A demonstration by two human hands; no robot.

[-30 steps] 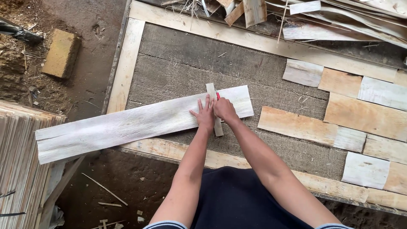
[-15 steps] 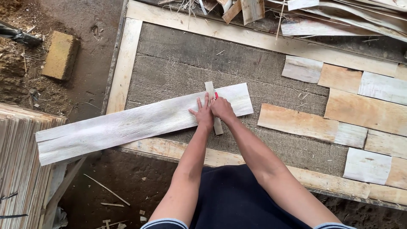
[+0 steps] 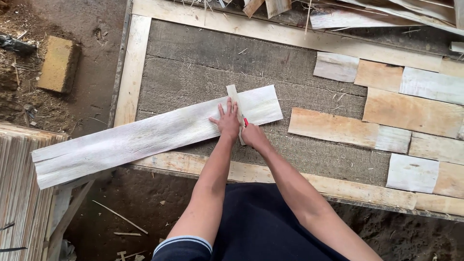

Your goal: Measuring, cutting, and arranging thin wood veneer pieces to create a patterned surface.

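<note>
My left hand [image 3: 227,121] presses flat, open, on the strip [image 3: 235,104]; right hand [image 3: 252,135], at four o'clock, grips the cutter [image 3: 245,121] — I'd keep that edge pinned across the sheet [image 3: 145,137].

This was a rough outdoor woodworking yard. A wooden frame [image 3: 133,67] lay over a coarse mat [image 3: 203,63], with thin wood sheets [image 3: 411,111] laid in rows. Bare dirt ground [image 3: 82,19], a brick [image 3: 58,63], scattered splinters [image 3: 121,217] and a stack of veneer sheets [image 3: 19,193] surrounded it.
</note>
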